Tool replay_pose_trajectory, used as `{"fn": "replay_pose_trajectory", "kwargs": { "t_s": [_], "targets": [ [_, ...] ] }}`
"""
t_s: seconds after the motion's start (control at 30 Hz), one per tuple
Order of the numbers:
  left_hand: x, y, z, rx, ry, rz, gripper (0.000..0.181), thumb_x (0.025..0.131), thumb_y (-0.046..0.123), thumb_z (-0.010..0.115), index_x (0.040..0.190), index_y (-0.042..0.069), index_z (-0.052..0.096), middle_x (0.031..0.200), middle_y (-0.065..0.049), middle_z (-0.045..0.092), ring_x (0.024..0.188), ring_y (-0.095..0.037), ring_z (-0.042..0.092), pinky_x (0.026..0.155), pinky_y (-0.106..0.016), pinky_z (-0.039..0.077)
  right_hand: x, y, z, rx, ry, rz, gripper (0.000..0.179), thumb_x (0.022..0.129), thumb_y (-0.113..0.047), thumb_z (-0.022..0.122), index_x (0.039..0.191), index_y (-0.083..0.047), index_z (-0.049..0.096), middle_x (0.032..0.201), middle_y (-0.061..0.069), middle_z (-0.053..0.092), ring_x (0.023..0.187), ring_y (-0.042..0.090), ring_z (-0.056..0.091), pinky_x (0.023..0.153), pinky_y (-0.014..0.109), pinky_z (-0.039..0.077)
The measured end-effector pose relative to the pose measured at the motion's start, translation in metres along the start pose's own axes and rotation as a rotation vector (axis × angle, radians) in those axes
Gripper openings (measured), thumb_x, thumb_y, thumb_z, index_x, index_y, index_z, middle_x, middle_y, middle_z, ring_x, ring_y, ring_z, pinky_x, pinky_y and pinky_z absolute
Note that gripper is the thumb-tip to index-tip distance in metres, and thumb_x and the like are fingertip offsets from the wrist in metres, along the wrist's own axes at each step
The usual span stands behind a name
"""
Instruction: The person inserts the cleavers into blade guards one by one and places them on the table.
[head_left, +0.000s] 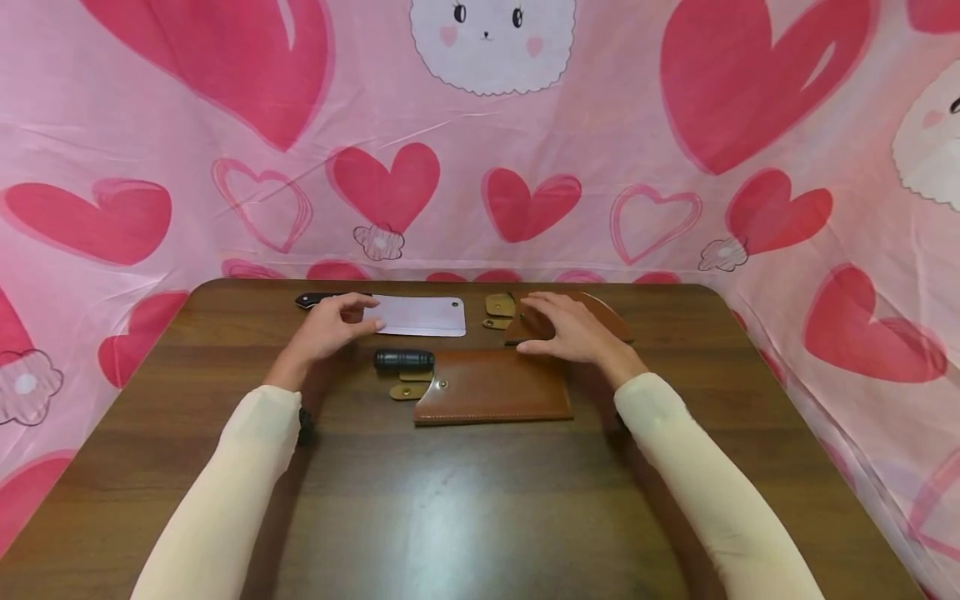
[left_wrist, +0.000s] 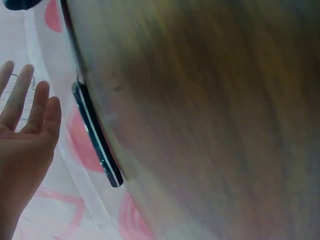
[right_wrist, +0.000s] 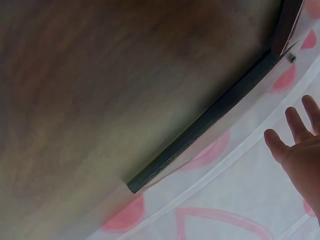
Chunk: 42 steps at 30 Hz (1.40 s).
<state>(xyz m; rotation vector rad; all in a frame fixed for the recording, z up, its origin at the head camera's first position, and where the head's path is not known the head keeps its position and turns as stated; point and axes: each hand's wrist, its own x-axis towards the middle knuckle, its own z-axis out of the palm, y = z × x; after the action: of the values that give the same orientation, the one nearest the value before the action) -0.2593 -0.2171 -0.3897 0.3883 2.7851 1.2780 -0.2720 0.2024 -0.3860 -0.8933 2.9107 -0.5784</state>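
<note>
A cleaver lies at the back left, with a pale, shiny blade (head_left: pixel 423 317) and a black riveted handle (left_wrist: pixel 97 135). My left hand (head_left: pixel 330 327) hovers at the handle end of this blade, fingers loosely bent and thumb apart, overlapping the blade in the head view. In front lies a brown leather sheath (head_left: pixel 495 387) with a black ribbed handle (head_left: pixel 405 360) at its left end and a snap strap (head_left: pixel 408 391). My right hand (head_left: pixel 573 331) spreads above a second brown leather sheath (head_left: pixel 611 317) at the back right and partly covers it. Neither hand grips anything.
Tan snap straps (head_left: pixel 500 306) stick out left of the back sheath. Everything lies on a dark wooden table (head_left: pixel 450 500) with rounded far corners. A pink heart-patterned cloth (head_left: pixel 450 200) hangs behind and around the table.
</note>
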Motion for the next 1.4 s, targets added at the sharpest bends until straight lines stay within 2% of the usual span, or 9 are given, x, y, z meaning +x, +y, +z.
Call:
{"fn": "replay_pose_trajectory", "kwargs": {
  "t_s": [0.3,0.43,0.5,0.7,0.93,1.1,1.27,1.4],
  "targets": [
    [0.002,-0.012,-0.004,0.009,0.023,-0.032,0.056,0.092,0.032,0.077,0.136,0.002,0.06,0.134,-0.023,0.059,0.122,-0.04,0.054,0.106,-0.058,0.04,0.005,0.015,-0.001,-0.026,0.015,0.006,0.09,0.083,-0.057,0.077,0.153,-0.01,0.044,0.156,0.013,0.042,0.144,0.035,0.035,0.115,0.064,0.021],
    [0.007,-0.015,-0.008,0.044,0.028,-0.021,0.058,0.091,0.031,0.076,0.138,0.001,0.058,0.139,-0.023,0.056,0.128,-0.042,0.049,0.109,-0.059,0.035,0.009,0.018,0.0,-0.046,0.0,0.016,0.091,0.083,-0.057,0.077,0.153,-0.009,0.045,0.157,0.014,0.041,0.144,0.035,0.034,0.115,0.064,0.021],
    [0.01,-0.017,-0.009,0.032,0.037,-0.018,0.06,0.091,0.031,0.077,0.138,0.0,0.057,0.139,-0.024,0.056,0.127,-0.042,0.05,0.109,-0.058,0.036,0.01,0.022,0.001,-0.051,-0.008,0.024,0.092,0.082,-0.058,0.077,0.153,-0.009,0.045,0.157,0.015,0.041,0.144,0.036,0.034,0.115,0.064,0.021],
    [0.017,-0.023,-0.011,-0.021,0.066,-0.04,0.063,0.09,0.035,0.077,0.14,0.002,0.057,0.141,-0.024,0.053,0.127,-0.043,0.049,0.11,-0.059,0.034,0.008,0.032,0.001,-0.049,-0.028,0.069,0.095,0.081,-0.058,0.078,0.153,-0.008,0.043,0.158,0.016,0.038,0.145,0.039,0.032,0.115,0.064,0.019],
    [0.022,-0.036,-0.019,0.018,0.101,-0.066,0.064,0.088,0.036,0.079,0.138,0.003,0.058,0.14,-0.024,0.054,0.124,-0.043,0.048,0.109,-0.059,0.033,0.014,0.036,0.0,-0.066,-0.061,0.077,0.099,0.079,-0.061,0.079,0.155,-0.009,0.041,0.159,0.016,0.036,0.145,0.04,0.031,0.115,0.063,0.021],
    [0.022,-0.044,-0.027,0.039,0.084,-0.105,0.065,0.089,0.035,0.078,0.142,0.004,0.056,0.144,-0.025,0.049,0.127,-0.044,0.043,0.11,-0.063,0.03,0.02,0.039,-0.001,-0.073,-0.09,0.099,0.101,0.078,-0.062,0.078,0.155,-0.009,0.04,0.16,0.017,0.034,0.146,0.039,0.03,0.115,0.062,0.023],
    [0.025,-0.046,-0.031,0.069,0.051,-0.119,0.067,0.09,0.036,0.076,0.145,0.005,0.053,0.145,-0.027,0.048,0.128,-0.045,0.043,0.11,-0.064,0.03,0.023,0.044,0.001,-0.095,-0.118,0.114,0.104,0.076,-0.063,0.079,0.156,-0.01,0.039,0.161,0.017,0.033,0.146,0.04,0.029,0.115,0.063,0.023],
    [0.03,-0.048,-0.03,0.108,0.023,-0.112,0.067,0.091,0.034,0.075,0.146,0.004,0.052,0.143,-0.029,0.048,0.124,-0.045,0.045,0.109,-0.063,0.031,0.025,0.047,0.001,-0.091,-0.145,0.122,0.107,0.074,-0.064,0.079,0.157,-0.011,0.038,0.163,0.016,0.03,0.149,0.04,0.024,0.115,0.067,0.017]
  ]
}}
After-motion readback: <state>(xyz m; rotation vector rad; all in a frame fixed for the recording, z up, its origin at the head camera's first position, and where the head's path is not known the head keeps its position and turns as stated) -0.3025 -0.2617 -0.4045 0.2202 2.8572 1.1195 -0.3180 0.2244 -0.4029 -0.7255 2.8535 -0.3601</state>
